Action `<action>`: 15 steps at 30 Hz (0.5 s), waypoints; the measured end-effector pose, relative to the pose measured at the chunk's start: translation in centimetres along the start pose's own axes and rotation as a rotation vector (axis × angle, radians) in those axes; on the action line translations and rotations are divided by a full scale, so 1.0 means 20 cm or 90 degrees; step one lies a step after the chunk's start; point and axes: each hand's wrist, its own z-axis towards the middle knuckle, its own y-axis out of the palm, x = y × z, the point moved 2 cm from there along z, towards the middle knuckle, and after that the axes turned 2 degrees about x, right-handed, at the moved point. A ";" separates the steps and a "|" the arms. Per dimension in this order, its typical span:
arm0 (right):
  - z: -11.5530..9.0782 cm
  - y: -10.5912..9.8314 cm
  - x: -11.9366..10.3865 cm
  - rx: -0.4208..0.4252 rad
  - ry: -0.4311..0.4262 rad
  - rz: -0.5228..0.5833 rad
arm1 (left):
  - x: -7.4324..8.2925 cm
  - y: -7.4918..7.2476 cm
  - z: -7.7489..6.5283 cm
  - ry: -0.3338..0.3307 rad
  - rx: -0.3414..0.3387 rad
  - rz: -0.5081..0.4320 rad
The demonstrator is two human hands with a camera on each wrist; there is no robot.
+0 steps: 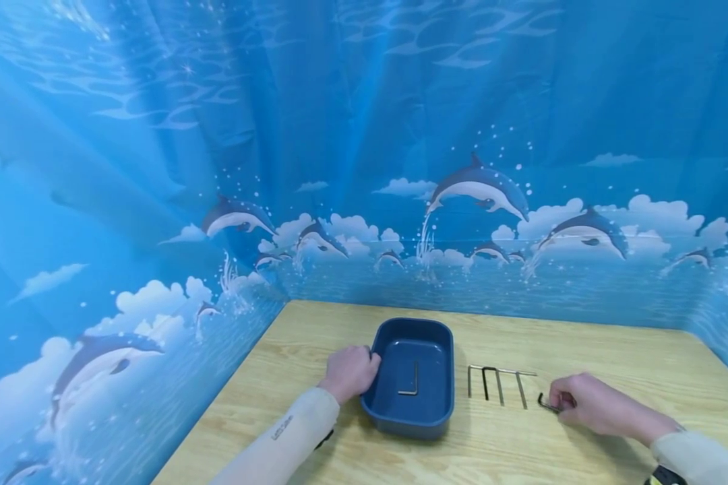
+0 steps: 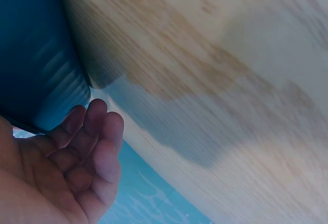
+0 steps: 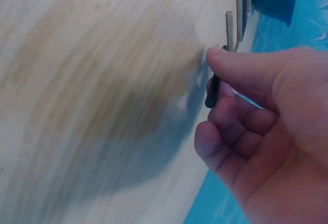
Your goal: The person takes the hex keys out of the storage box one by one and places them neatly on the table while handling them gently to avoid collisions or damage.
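My left hand (image 1: 350,372) grips the left rim of a deep blue rectangular container (image 1: 408,430), thumb at the rim and fingers curled against the outer wall (image 2: 41,60). Inside it lies one L-shaped hex key (image 1: 416,378). My right hand (image 1: 594,404) pinches a short black hex key (image 3: 211,97) between thumb and fingertips, close over the table at the right. Part of this key is hidden by the thumb. Between the container and the right hand, several hex keys lie in a row, among them a black one (image 1: 485,384) and a silver one (image 1: 522,391).
The light wood-grain table (image 1: 315,323) bears everything. A blue curtain printed with dolphins (image 1: 364,168) hangs round its back and sides, meeting the table's far edge.
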 end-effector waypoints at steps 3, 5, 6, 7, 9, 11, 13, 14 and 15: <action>0.00 0.01 0.01 -0.003 0.003 0.008 | 0.00 0.00 0.00 -0.003 -0.001 -0.003; 0.00 0.02 0.02 -0.001 0.008 0.006 | 0.00 0.00 0.00 -0.005 -0.001 0.000; 0.00 0.02 0.02 0.001 0.010 0.006 | 0.00 0.00 0.00 -0.006 0.000 0.001; 0.00 0.02 0.02 0.003 0.011 0.005 | 0.00 0.00 0.00 -0.007 0.001 0.002; -0.01 0.03 0.02 0.011 0.017 0.002 | 0.00 0.00 0.00 -0.007 0.002 0.004; -0.01 0.03 0.03 0.022 0.023 -0.004 | 0.00 0.00 0.00 -0.008 0.003 0.003; -0.02 0.04 0.03 0.038 0.021 -0.015 | 0.00 0.00 0.00 -0.009 0.001 0.001; -0.03 0.04 0.03 0.045 0.023 -0.022 | 0.01 0.00 -0.01 -0.009 -0.002 -0.001; -0.04 0.04 0.04 0.053 0.025 -0.030 | 0.01 -0.01 -0.01 -0.009 -0.005 -0.002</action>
